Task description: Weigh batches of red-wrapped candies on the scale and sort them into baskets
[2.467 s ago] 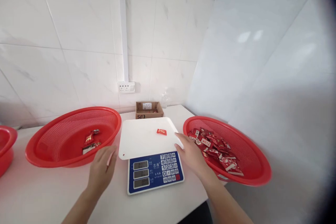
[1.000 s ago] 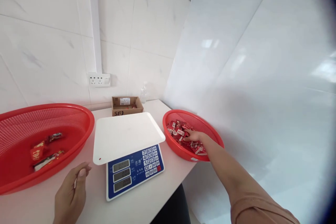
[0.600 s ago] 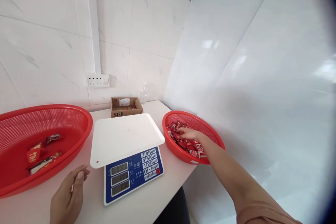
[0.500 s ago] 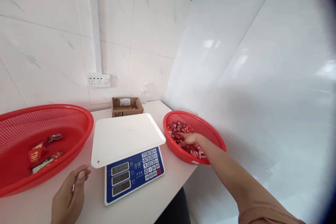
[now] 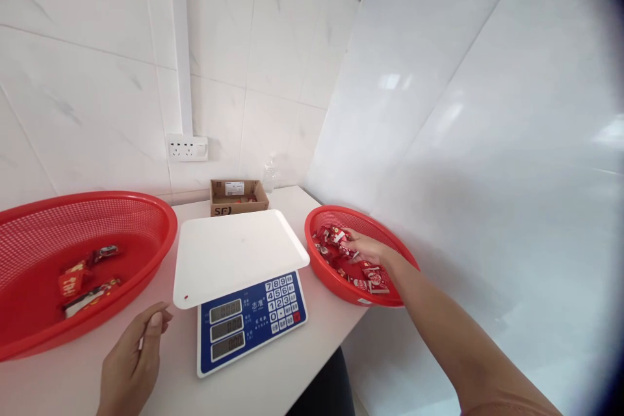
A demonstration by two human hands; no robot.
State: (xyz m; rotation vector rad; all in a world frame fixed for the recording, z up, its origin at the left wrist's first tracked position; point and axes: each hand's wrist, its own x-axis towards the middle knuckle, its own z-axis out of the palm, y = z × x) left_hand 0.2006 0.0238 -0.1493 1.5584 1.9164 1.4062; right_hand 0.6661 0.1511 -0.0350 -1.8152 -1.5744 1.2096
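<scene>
My right hand [image 5: 366,249] reaches into the red basket [image 5: 319,272] on the right. Its fingers are closed around a few red-wrapped candies [image 5: 340,237], partly hidden by the hand. More packets in red and white wrappers [image 5: 374,276] lie beneath and around it. My left hand [image 5: 132,354] rests over the table's front left, thumb against curled fingers, with nothing visible in it. Close to its right stands a blue and white digital scale [image 5: 251,322]. The scale's white pan [image 5: 238,253] bears only a tiny red speck, and its displays read zeros.
On the left sits a larger red basket [image 5: 160,234] with several wrapped snacks [image 5: 90,296]. Behind the scale are an open cardboard box [image 5: 238,208] and a clear plastic bottle [image 5: 270,174]. Tiled walls border the white table [image 5: 292,364] at the back and right.
My right hand has lifted slightly from the pile and closed around some candies, shifting packets in the basket. The left hand keeps its pose. The view has moved slightly.
</scene>
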